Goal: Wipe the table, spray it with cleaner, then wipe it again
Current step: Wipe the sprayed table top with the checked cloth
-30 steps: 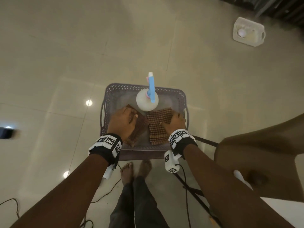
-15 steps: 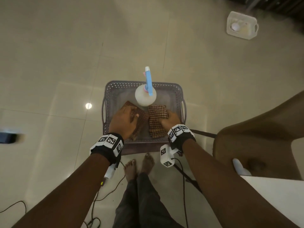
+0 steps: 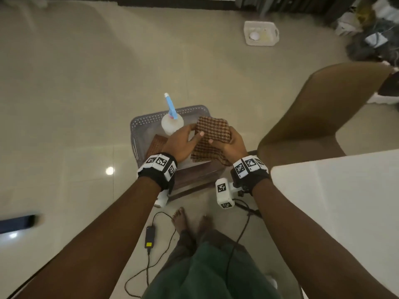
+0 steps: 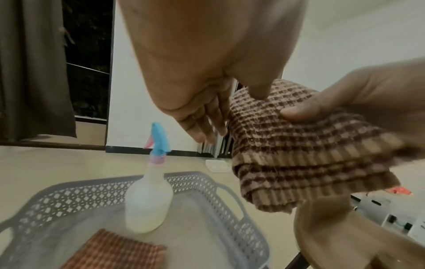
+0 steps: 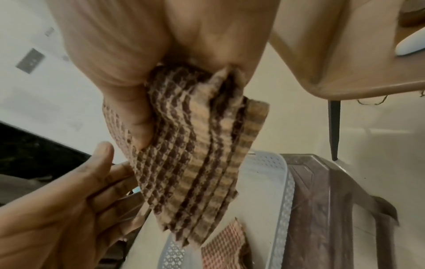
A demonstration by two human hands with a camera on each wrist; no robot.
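Observation:
My right hand grips a folded brown checked cloth and holds it in the air above the grey basket. My left hand touches the cloth's left side: its fingers are straight and its thumb lies on the fabric. In the left wrist view the cloth hangs from my right hand. In the right wrist view it is bunched in my palm. A white spray bottle with a blue head stands upright in the basket. A second, reddish cloth lies flat beside it.
The basket sits on a brown stool on the tiled floor. A white table is at my right, with a brown chair behind it. A cable and adapter lie near my bare feet. A white tub stands far back.
My right hand has lifted the checked cloth out of the basket. My left hand has left the reddish cloth, which stays in the basket, and come up against the lifted one.

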